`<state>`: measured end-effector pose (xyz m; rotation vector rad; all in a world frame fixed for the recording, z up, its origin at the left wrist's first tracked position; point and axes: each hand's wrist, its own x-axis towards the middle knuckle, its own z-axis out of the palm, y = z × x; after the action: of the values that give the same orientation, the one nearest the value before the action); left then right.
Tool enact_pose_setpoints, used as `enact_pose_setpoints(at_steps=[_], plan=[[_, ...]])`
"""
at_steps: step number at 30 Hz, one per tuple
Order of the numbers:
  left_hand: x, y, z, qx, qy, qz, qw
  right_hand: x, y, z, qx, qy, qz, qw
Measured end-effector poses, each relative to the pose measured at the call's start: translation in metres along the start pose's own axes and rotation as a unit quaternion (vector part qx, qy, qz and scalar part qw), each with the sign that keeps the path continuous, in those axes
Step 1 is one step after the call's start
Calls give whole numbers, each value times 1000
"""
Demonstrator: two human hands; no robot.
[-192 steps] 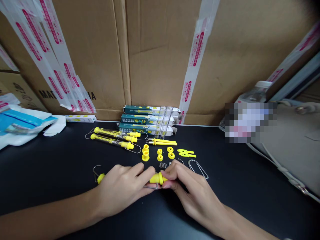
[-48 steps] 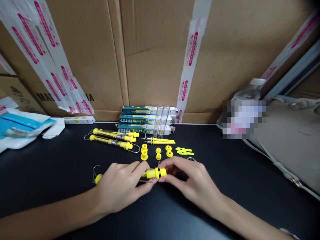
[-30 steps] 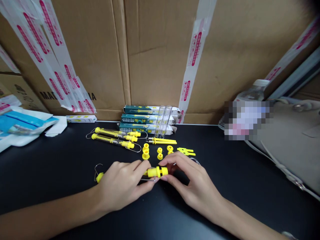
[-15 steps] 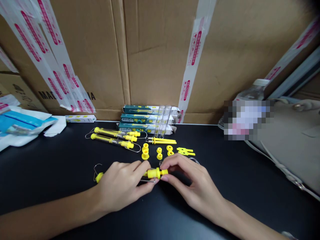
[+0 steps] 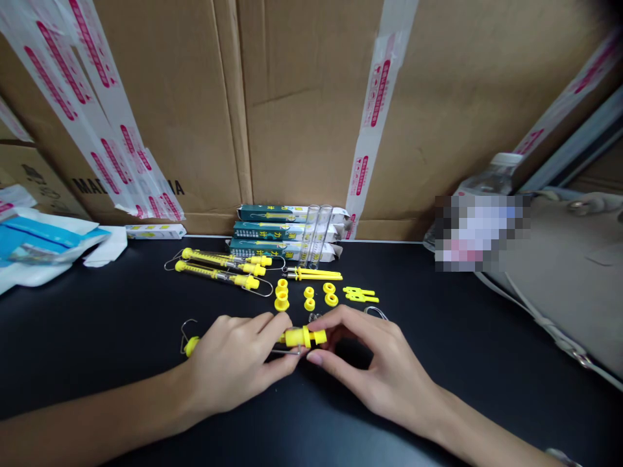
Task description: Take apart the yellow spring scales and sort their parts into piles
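My left hand grips the clear barrel of a spring scale, whose yellow plastic body sticks out past my fingertips. The scale's wire hook and yellow end piece lie beyond my left hand, and the barrel is hidden under it. My right hand curves around the yellow end, thumb below and forefinger above. Loose yellow collars and caps lie just beyond my hands, beside a flat yellow piece.
Two assembled spring scales, yellow rods and clear tubes lie on the black table, before stacked teal boxes. Taped cardboard cartons form the back. White-blue packets lie left; a beige bag and water bottle lie right.
My right hand has shifted slightly lower and spread a little around the yellow end. The scale and my left hand stay nearly still, and the wire loop behind my right hand is now mostly hidden.
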<state>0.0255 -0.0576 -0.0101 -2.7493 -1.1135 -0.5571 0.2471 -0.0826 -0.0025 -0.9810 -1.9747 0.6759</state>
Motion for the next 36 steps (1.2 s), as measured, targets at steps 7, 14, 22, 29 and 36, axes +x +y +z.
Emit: enact_pose_setpoints(at_steps=[7, 14, 22, 29, 36], plan=[[0, 0, 0, -6, -5, -6, 1000, 0, 3, 3, 4, 37, -8, 999], [0, 0, 1, -5, 3, -8, 1000, 0, 7, 4, 19, 32, 3, 999], [2, 0, 0, 5, 9, -3, 1000, 1, 2, 3, -4, -10, 47, 999], [1, 0, 1, 2, 4, -3, 1000, 1, -2, 2, -1, 9, 32, 999], [0, 0, 2, -3, 5, -10, 1000, 6, 11, -7, -6, 125, 47, 991]])
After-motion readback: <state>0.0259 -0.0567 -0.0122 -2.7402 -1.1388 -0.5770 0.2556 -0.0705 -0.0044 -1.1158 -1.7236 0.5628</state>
